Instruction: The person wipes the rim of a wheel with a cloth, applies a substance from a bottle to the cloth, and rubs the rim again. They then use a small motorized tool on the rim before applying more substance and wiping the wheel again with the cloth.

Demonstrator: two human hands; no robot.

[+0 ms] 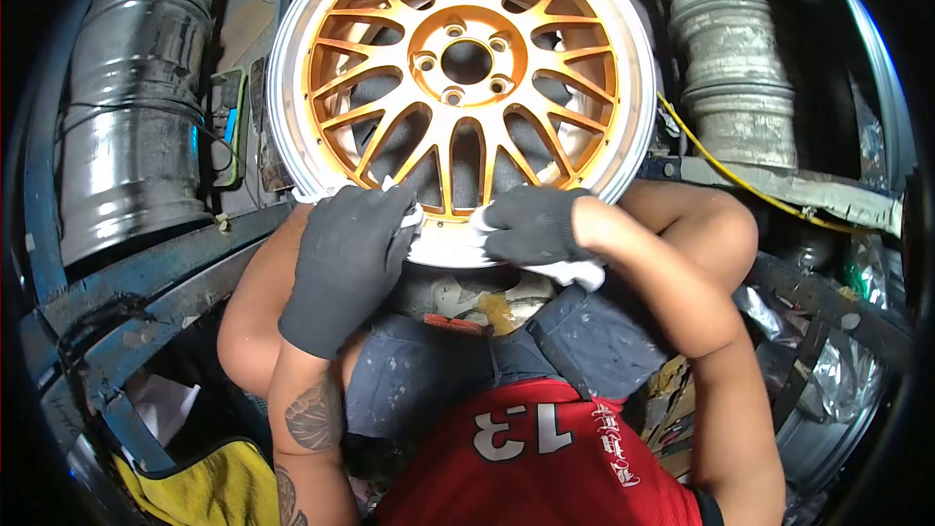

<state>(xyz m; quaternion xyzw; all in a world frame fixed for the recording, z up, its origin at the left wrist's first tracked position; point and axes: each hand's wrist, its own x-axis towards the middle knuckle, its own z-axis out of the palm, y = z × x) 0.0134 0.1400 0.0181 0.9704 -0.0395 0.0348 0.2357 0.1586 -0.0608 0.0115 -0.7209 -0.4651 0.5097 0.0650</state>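
A car wheel rim [467,15] with gold mesh spokes and a bright silver lip faces me, tilted up between my knees. My left hand [349,248], in a dark grey glove, is closed at the lower left of the lip. White cloth [411,221] pokes out between its fingers. At the lower right of the lip, my right hand [531,224], gloved alike, presses a second piece of white cloth [575,273] against the edge. Part of that cloth hangs out below the palm. The lowest stretch of lip shows between both hands.
Stacked bare metal wheel barrels stand left [136,136] and right [735,68]. A yellow cable [716,164] runs along the right side. Blue metal frame bars [175,268] flank my legs. A phone [229,127] lies left of the rim, and a yellow towel [209,487] hangs at lower left.
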